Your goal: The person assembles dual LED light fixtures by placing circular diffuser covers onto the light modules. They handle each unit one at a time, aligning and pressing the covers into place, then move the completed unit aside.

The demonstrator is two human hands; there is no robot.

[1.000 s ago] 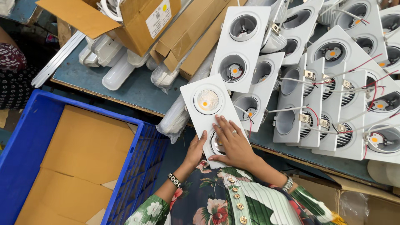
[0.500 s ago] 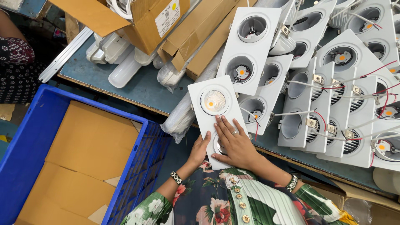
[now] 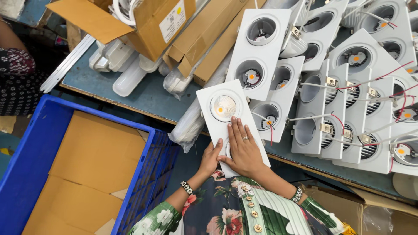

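Observation:
I hold a white rectangular double downlight fitting (image 3: pixel 226 113) over the table's front edge. Its upper round lamp shows a lit-looking lens; the lower lamp is hidden under my right hand (image 3: pixel 242 149), which lies flat on it with fingers spread and a ring on one finger. My left hand (image 3: pixel 210 157) grips the fitting's lower left edge from the side. Both wrists carry bracelets or a watch.
Several white downlight housings (image 3: pixel 348 100) with red wires are stacked on the blue-grey table (image 3: pixel 143 95) to the right. Cardboard boxes (image 3: pixel 174 30) and bagged white tubes (image 3: pixel 126 74) lie at the back left. A blue plastic crate (image 3: pixel 26 174) lined with cardboard stands at lower left. Another person's patterned sleeve (image 3: pixel 15 78) shows at far left.
The fitting and both hands sit slightly higher and farther right in view; my right hand has spread flatter over the lower lamp.

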